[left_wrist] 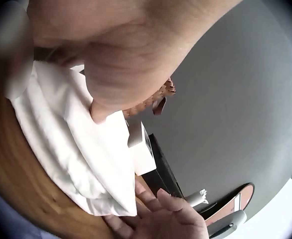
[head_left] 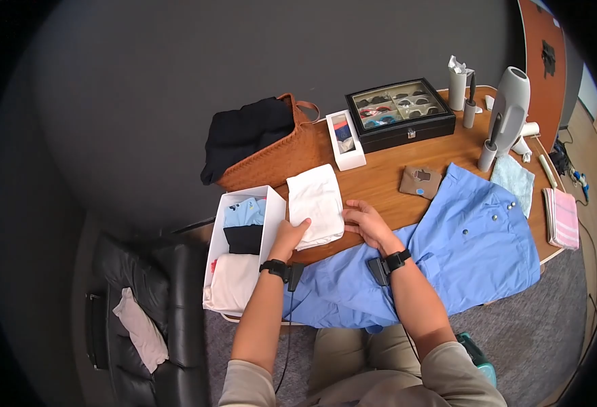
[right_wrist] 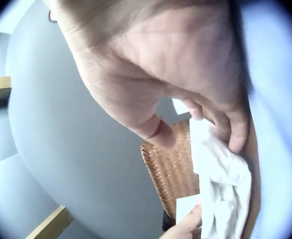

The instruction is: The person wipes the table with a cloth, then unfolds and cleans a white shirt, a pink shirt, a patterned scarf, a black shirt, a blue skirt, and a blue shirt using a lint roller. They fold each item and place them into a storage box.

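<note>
A folded white cloth (head_left: 315, 203) lies on the wooden table. My left hand (head_left: 288, 239) grips its near left side; in the left wrist view the thumb of that hand (left_wrist: 131, 64) lies on top of the cloth (left_wrist: 71, 129), and its other fingers are mostly hidden. At the cloth's right edge is my right hand (head_left: 368, 224), its fingers loosely bent. The right wrist view shows fingertips of this hand (right_wrist: 161, 64) touching the white fabric (right_wrist: 220, 172), with the thumb held apart.
Left of the cloth stands a white box (head_left: 269, 227) with folded clothes. Behind are a woven basket (head_left: 271, 163), a narrow white box (head_left: 350, 161) and a glasses case (head_left: 407, 139). A blue garment (head_left: 475, 244) covers the near right; a brown pouch (head_left: 419, 182) lies beyond it.
</note>
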`<state>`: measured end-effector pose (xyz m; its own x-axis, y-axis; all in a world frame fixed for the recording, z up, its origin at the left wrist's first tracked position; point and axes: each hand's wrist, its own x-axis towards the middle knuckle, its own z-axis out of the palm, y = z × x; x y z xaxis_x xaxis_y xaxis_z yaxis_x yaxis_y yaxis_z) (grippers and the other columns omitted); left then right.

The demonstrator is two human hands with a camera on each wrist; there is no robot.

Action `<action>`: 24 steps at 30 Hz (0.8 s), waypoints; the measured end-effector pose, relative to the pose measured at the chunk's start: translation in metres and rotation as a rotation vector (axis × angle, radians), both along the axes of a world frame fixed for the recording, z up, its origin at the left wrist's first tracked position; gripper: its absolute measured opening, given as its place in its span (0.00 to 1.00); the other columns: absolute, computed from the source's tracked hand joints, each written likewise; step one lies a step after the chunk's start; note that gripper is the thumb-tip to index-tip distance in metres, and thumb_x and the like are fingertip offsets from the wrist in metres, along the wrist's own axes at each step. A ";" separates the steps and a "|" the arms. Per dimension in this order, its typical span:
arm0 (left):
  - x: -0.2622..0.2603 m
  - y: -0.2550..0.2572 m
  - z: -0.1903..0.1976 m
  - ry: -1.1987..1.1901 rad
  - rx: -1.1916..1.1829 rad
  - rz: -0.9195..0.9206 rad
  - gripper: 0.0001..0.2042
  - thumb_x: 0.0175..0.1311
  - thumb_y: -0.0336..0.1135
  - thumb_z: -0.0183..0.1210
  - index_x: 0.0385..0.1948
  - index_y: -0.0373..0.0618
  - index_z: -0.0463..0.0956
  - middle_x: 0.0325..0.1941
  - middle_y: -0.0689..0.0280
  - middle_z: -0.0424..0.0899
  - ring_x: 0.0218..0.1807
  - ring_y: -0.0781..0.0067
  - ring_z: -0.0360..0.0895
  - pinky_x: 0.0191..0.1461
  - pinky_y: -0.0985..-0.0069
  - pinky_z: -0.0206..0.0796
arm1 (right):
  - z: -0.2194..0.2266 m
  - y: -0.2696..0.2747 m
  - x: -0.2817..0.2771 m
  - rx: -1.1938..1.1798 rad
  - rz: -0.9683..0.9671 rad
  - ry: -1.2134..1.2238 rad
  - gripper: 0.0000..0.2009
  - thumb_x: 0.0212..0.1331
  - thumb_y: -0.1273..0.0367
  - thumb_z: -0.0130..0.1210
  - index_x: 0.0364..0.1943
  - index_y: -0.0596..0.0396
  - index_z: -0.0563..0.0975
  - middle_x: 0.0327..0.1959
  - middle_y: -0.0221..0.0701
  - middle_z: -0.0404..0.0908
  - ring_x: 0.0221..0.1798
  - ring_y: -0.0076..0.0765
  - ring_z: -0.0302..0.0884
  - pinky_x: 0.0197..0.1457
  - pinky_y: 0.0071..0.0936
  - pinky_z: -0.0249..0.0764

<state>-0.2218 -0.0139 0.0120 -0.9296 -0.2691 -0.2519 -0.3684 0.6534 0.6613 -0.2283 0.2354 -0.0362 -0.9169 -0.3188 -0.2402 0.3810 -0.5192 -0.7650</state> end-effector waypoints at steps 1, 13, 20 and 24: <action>0.004 0.003 0.016 -0.148 0.238 0.046 0.31 0.74 0.45 0.68 0.66 0.26 0.73 0.65 0.45 0.85 0.65 0.50 0.85 0.64 0.62 0.79 | -0.002 -0.001 -0.001 0.026 -0.014 -0.003 0.30 0.72 0.68 0.65 0.72 0.65 0.67 0.61 0.39 0.81 0.61 0.35 0.81 0.66 0.35 0.79; 0.041 0.014 0.072 0.004 1.091 -0.153 0.30 0.73 0.30 0.68 0.73 0.34 0.67 0.70 0.54 0.81 0.70 0.59 0.81 0.73 0.64 0.75 | 0.041 0.012 0.014 -0.210 0.198 0.199 0.30 0.69 0.76 0.62 0.74 0.68 0.68 0.69 0.43 0.81 0.70 0.39 0.82 0.73 0.35 0.79; 0.068 -0.108 0.137 0.104 0.836 -0.113 0.32 0.68 0.32 0.74 0.71 0.33 0.70 0.63 0.55 0.85 0.63 0.65 0.84 0.68 0.67 0.75 | 0.127 -0.054 0.029 0.050 0.337 0.255 0.26 0.77 0.64 0.62 0.70 0.65 0.71 0.62 0.41 0.85 0.57 0.36 0.89 0.59 0.36 0.89; 0.079 -0.175 0.133 0.098 0.769 -0.064 0.25 0.75 0.35 0.67 0.68 0.33 0.74 0.63 0.58 0.86 0.61 0.68 0.84 0.66 0.67 0.76 | 0.136 -0.142 0.021 0.208 0.318 0.320 0.24 0.74 0.67 0.63 0.68 0.66 0.73 0.58 0.43 0.86 0.54 0.38 0.90 0.54 0.34 0.91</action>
<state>-0.1433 -0.1886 0.1449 -0.9651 0.0030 -0.2620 -0.2619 0.0153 0.9650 -0.2075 0.0936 0.1003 -0.8202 -0.5697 -0.0512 0.2251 -0.2393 -0.9445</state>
